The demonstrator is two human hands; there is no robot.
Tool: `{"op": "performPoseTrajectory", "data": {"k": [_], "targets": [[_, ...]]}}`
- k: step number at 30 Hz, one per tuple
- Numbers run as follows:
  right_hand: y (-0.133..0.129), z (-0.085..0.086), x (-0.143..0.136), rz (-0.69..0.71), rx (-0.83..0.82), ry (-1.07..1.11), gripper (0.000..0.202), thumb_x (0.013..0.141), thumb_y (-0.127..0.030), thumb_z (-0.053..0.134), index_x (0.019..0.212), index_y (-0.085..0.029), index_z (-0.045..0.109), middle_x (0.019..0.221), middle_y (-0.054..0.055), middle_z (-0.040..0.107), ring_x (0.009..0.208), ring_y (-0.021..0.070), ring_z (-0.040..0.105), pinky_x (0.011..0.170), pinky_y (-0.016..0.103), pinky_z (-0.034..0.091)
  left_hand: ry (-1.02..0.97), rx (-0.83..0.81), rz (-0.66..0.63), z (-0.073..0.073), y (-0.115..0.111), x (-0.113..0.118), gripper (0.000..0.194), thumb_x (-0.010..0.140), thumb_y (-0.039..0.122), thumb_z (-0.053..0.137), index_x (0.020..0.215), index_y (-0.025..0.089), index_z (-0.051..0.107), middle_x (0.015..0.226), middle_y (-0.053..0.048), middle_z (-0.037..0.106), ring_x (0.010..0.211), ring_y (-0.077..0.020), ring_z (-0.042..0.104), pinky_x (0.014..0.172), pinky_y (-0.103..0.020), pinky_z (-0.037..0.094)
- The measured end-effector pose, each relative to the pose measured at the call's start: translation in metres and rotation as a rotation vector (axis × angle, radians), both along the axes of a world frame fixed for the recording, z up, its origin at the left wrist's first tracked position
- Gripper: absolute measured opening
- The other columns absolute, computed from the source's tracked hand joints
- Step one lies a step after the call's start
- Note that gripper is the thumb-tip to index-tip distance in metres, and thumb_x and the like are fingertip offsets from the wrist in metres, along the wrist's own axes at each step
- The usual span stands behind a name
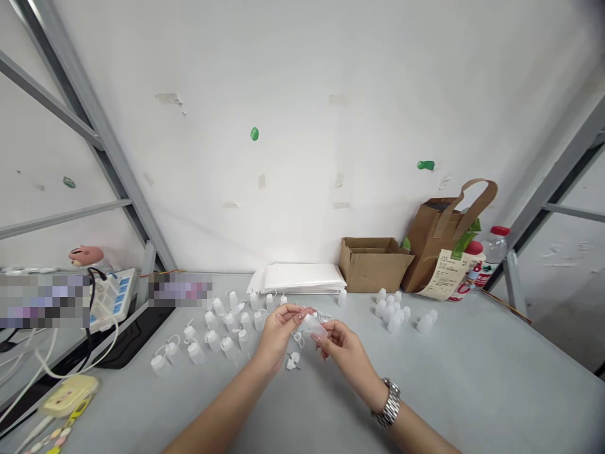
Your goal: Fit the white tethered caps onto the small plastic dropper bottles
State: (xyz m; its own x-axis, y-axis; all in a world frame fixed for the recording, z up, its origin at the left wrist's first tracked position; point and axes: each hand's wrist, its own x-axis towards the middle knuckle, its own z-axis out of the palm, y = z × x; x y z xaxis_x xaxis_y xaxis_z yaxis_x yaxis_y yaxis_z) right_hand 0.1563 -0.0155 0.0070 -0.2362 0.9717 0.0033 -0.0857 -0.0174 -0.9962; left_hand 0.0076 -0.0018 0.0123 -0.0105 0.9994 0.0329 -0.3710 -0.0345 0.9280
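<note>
Between my two hands, above the middle of the table, a small translucent plastic bottle (316,326) is held at a tilt. My right hand (341,343) has its fingers closed round the lower part of the bottle. The fingers of my left hand (282,328) pinch at its upper end; a small white cap seems to be there, mostly hidden by the fingertips. Just below, a few loose white caps (293,360) lie on the table. Many bottles with white caps (227,345) stand to the left. Plain bottles (396,321) without visible caps stand to the right.
An open cardboard box (375,268), a brown paper bag (428,243) and a red-capped drink bottle (495,252) line the back right. White flat packs (302,279) lie by the wall. A power strip (116,299), cables and a yellow case (70,395) are at left.
</note>
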Motion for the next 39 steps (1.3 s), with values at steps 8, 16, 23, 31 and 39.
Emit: {"op": "performPoseTrajectory", "data": {"k": [8,16,23,31,39], "targets": [[0.001,0.001,0.005,0.278,-0.228,0.193,0.046,0.069,-0.060,0.059,0.069,-0.014,0.057,0.054,0.000,0.056,0.042,0.0081,0.045,0.046,0.023,0.034,-0.036,0.014,-0.028,0.003,-0.002,0.003,0.019,0.060,0.029,0.075,0.068,0.016,0.064,0.081,-0.008,0.073,0.095,-0.0248,0.062,0.091,-0.037,0.040],[-0.001,-0.005,0.006,-0.176,0.237,-0.180,0.034,0.078,-0.051,0.055,0.088,-0.018,0.057,0.071,0.002,0.060,0.062,0.0153,0.054,0.060,0.028,0.042,-0.066,-0.099,-0.199,0.005,-0.004,0.006,0.037,0.067,0.043,0.068,0.091,0.015,0.068,0.096,-0.012,0.071,0.096,-0.0265,0.063,0.096,-0.041,0.039],[-0.001,-0.005,0.011,-0.283,0.309,-0.273,0.031,0.080,-0.049,0.052,0.089,-0.020,0.058,0.074,0.003,0.061,0.065,0.0181,0.053,0.063,0.029,0.041,0.072,-0.050,-0.004,0.004,-0.002,0.003,0.031,0.060,0.035,0.073,0.083,0.015,0.071,0.091,-0.011,0.072,0.090,-0.0273,0.065,0.093,-0.042,0.043],[-0.008,-0.004,0.007,-0.166,0.399,-0.392,0.022,0.080,-0.042,0.056,0.087,-0.021,0.060,0.073,0.003,0.060,0.072,0.0204,0.052,0.069,0.031,0.039,-0.273,-0.096,-0.040,0.004,0.005,-0.008,0.029,0.075,0.022,0.063,0.103,0.016,0.060,0.109,-0.012,0.066,0.111,-0.0228,0.055,0.099,-0.033,0.039],[-0.012,-0.006,0.007,-0.145,0.485,-0.489,0.016,0.083,-0.036,0.053,0.090,-0.022,0.059,0.069,0.003,0.059,0.072,0.0212,0.050,0.069,0.033,0.038,-0.322,-0.124,-0.175,0.002,0.005,-0.009,0.033,0.079,0.016,0.056,0.112,0.013,0.055,0.110,-0.013,0.065,0.108,-0.0210,0.057,0.094,-0.030,0.042]]}}
